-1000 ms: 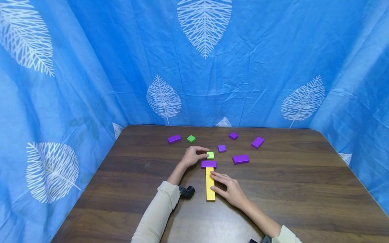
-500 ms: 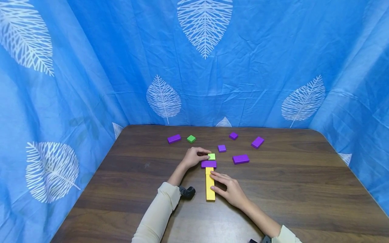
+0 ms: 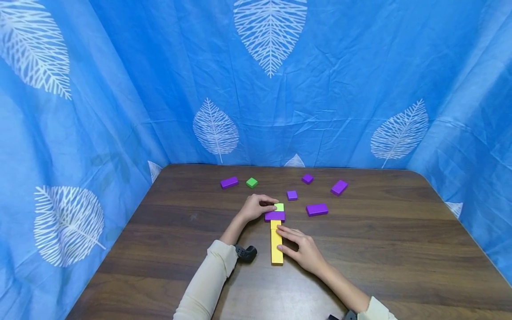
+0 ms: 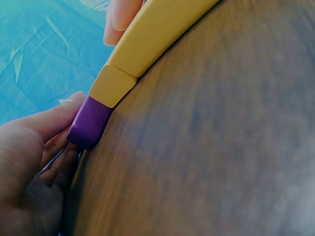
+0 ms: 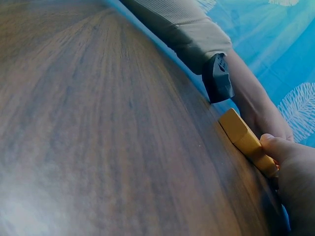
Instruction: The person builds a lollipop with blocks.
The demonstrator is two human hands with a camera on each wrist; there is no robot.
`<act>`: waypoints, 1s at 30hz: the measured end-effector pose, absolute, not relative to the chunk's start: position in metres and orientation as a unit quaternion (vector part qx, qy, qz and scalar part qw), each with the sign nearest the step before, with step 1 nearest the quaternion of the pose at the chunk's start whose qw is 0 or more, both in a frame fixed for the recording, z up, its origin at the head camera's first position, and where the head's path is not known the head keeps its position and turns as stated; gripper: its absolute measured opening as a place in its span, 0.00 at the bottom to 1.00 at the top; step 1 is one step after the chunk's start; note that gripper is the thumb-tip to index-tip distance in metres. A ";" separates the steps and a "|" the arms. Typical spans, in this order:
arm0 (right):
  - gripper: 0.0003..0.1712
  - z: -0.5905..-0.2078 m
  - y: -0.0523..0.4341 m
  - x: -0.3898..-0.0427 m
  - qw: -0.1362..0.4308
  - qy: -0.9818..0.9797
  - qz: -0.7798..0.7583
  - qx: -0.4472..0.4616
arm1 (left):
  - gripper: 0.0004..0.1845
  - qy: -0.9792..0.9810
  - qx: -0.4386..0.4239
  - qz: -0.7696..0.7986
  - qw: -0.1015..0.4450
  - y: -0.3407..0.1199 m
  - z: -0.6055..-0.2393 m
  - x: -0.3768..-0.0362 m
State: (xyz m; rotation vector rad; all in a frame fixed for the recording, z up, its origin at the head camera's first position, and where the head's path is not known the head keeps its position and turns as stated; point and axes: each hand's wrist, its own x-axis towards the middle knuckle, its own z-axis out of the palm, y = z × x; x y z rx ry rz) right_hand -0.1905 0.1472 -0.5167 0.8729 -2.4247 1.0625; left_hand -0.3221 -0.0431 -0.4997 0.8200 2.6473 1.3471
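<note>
In the head view a line of blocks lies flat on the table: a long yellow block [image 3: 277,251], a small yellow block [image 3: 276,224] beyond it, then a purple block [image 3: 274,216] set crosswise. Past the purple block, close against its far edge, is a small light green block [image 3: 279,207]. My left hand [image 3: 254,208] pinches this green block from the left between thumb and index finger. In the left wrist view the green block is hidden behind the purple one. My right hand [image 3: 306,253] rests its extended fingertips and thumb along the right side of the yellow blocks.
Around the far part of the wooden table [image 3: 380,231] lie a darker green block [image 3: 251,182], a purple block [image 3: 229,182] at left and several purple blocks to the right, the nearest [image 3: 317,210] beside the line. A blue leaf-patterned curtain [image 3: 336,89] hangs behind.
My left hand has slid the light green block slightly right and toward me, up against the crosswise purple block. My right hand and the yellow blocks have stayed put.
</note>
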 end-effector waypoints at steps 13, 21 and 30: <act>0.23 -0.519 0.147 -0.191 0.183 -0.852 0.380 0.310 | 0.12 0.861 0.266 0.434 0.027 -0.044 -0.501 -0.322; 0.22 -0.518 0.148 -0.191 0.181 -0.854 0.379 0.308 | 0.12 0.862 0.262 0.432 0.034 -0.042 -0.501 -0.323; 0.23 -0.519 0.148 -0.190 0.185 -0.850 0.382 0.311 | 0.15 0.836 0.246 0.491 0.004 -0.051 -0.501 -0.326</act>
